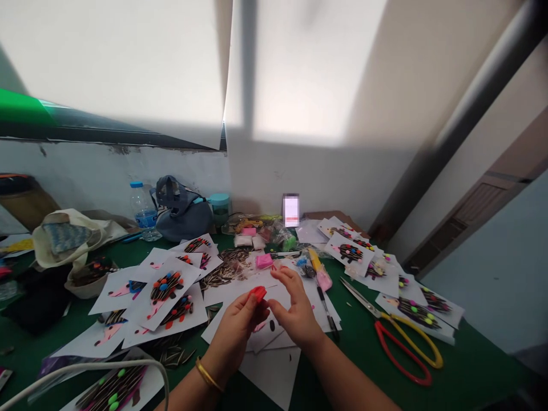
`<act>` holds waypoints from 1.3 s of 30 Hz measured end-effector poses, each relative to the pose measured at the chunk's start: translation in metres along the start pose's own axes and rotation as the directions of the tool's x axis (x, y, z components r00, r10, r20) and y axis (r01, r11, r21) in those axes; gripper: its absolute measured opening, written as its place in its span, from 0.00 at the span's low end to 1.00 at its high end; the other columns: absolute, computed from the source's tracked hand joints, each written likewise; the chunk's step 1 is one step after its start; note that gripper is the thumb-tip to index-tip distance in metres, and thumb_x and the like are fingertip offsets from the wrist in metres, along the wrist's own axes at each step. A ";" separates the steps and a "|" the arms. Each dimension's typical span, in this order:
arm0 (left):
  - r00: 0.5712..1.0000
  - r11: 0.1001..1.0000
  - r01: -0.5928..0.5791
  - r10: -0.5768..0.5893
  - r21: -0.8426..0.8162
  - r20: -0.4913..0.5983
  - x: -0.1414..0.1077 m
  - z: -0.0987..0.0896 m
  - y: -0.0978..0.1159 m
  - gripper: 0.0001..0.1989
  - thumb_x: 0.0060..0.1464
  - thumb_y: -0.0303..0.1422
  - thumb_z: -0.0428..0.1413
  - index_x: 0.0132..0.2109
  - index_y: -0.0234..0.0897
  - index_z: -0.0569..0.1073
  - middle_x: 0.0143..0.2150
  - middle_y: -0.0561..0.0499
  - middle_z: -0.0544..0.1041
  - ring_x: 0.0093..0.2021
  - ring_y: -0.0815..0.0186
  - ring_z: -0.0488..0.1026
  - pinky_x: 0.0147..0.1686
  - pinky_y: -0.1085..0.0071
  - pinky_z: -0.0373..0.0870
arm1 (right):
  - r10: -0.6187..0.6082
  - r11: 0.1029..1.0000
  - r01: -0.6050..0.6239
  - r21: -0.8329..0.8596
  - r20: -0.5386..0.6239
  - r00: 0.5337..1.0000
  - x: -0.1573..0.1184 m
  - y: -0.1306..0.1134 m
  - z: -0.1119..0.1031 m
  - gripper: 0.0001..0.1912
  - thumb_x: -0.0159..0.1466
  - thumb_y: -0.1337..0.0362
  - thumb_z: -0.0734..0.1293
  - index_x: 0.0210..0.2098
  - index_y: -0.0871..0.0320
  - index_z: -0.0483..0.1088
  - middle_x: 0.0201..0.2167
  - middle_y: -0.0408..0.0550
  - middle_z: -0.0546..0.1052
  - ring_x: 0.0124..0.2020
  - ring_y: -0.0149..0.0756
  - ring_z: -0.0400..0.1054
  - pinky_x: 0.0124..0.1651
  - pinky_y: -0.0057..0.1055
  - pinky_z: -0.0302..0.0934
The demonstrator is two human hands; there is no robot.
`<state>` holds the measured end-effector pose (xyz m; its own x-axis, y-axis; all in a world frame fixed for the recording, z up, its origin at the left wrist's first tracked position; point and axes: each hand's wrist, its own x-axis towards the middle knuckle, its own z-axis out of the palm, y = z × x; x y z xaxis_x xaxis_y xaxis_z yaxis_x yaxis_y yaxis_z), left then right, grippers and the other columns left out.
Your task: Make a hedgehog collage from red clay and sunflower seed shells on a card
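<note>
My left hand (242,319) pinches a lump of red modelling clay (258,293) between thumb and fingers, over the middle of the table. Just to its right is my right hand (297,311), its thumb and fingers apart, with a small bit of red at a fingertip. Below both hands lie white paper sheets (274,371), one with dark and pink clay pieces partly hidden by the hands. A pink clay block (264,261) sits just beyond the fingers. Striped sunflower seeds (222,271) are heaped to the left of it.
Hedgehog pictures of seeds and clay lie left (165,288) and right (351,252). Scissors (385,319) rest open at right, near a black pen (327,311). Behind stand a phone (291,211), a blue bag (184,214) and a water bottle (143,211). A white cable (107,365) crosses lower left.
</note>
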<state>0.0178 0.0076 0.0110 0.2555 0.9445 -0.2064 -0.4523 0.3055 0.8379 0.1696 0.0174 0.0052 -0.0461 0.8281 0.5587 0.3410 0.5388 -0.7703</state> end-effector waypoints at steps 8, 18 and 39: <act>0.984 0.971 -0.162 0.172 0.179 -0.043 0.003 0.000 -0.002 0.19 0.48 0.45 0.64 0.41 0.37 0.72 0.35 0.48 0.80 0.33 0.63 0.76 0.37 0.65 0.72 | 0.083 0.993 -0.092 0.080 0.115 0.990 0.003 0.005 0.004 0.12 0.61 0.55 0.70 0.42 0.52 0.77 0.45 0.50 0.77 0.49 0.43 0.69 0.55 0.41 0.63; 0.951 0.975 -0.161 0.195 0.151 -0.240 0.005 -0.003 0.004 0.19 0.45 0.46 0.64 0.37 0.35 0.74 0.27 0.51 0.77 0.30 0.66 0.74 0.35 0.68 0.71 | 0.367 0.871 -0.306 0.384 -0.097 0.925 0.010 0.019 -0.003 0.16 0.60 0.52 0.70 0.40 0.58 0.74 0.36 0.48 0.78 0.39 0.42 0.72 0.46 0.39 0.66; 0.994 0.996 -0.049 0.056 0.077 -0.098 0.001 0.004 -0.001 0.20 0.45 0.43 0.66 0.41 0.37 0.73 0.39 0.46 0.81 0.38 0.61 0.78 0.41 0.65 0.71 | 0.169 0.981 -0.179 0.074 0.123 0.978 0.002 0.012 0.003 0.17 0.63 0.61 0.65 0.51 0.55 0.71 0.44 0.50 0.74 0.45 0.40 0.68 0.49 0.37 0.63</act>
<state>0.0224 0.0079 0.0118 0.1452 0.9674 -0.2073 -0.3973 0.2489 0.8833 0.1708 0.0264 -0.0042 -0.1034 0.9199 0.3783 0.2730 0.3920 -0.8785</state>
